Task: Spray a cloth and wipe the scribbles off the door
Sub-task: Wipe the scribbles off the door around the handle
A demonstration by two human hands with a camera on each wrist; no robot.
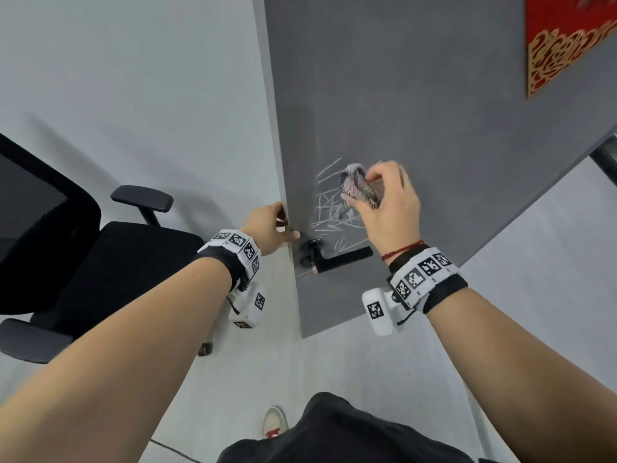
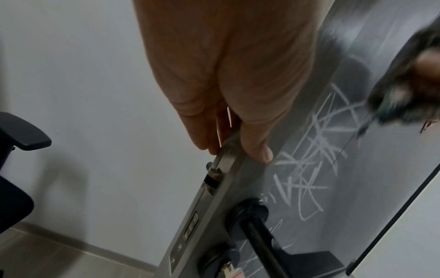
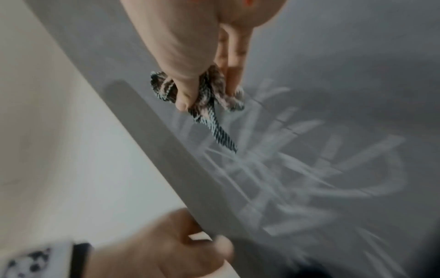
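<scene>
The grey door (image 1: 417,95) stands ajar with white chalk scribbles (image 1: 329,208) above its black lever handle (image 1: 337,259). My right hand (image 1: 387,198) grips a bunched, striped grey-pink cloth (image 1: 359,188) and holds it against the upper part of the scribbles (image 3: 297,169); a tail of the cloth (image 3: 214,122) hangs down. My left hand (image 1: 270,228) pinches the door's free edge (image 2: 228,169) just above the latch, thumb on the door face, fingers behind. No spray bottle is in view.
A black office chair (image 1: 83,255) stands to the left, close to the white wall. A red and gold decoration (image 1: 567,45) hangs on the door's upper right. White floor lies below, with my shoe (image 1: 273,426) near the door.
</scene>
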